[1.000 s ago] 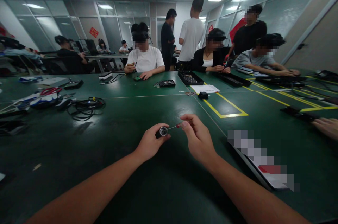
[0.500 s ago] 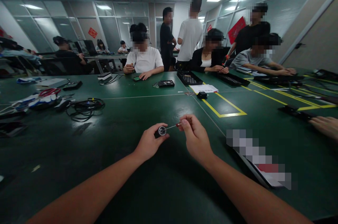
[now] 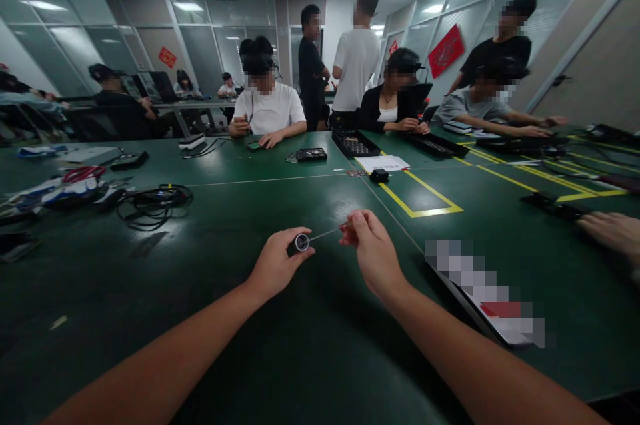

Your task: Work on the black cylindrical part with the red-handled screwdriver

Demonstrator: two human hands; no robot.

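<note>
My left hand (image 3: 274, 263) grips a short dark cylinder, which looks like a flashlight (image 3: 302, 242), between thumb and fingers. Its round, silvery, hollow-looking end is turned toward me. Between the fingertips of my right hand (image 3: 376, 253) is a slim screwdriver (image 3: 325, 235) with a reddish, see-through handle, mostly covered by the fingers. Its thin metal shaft runs left to the cylinder's open end; whether the tip sits inside or only touches the rim I cannot tell. Both hands are held above the green table (image 3: 225, 345).
To the right lies a blurred-out white paper packet (image 3: 480, 298). A coiled black cable (image 3: 155, 205) and gloves (image 3: 55, 191) are on the left. Farther off are a small black block (image 3: 379, 175) and a black tray (image 3: 355, 143). Another person's hand (image 3: 613, 235) reaches in at right.
The view has shifted slightly, moving the scene a little left. The right hand has drawn a bit away from the cylinder, showing more shaft. The cylinder's end faces me more squarely.
</note>
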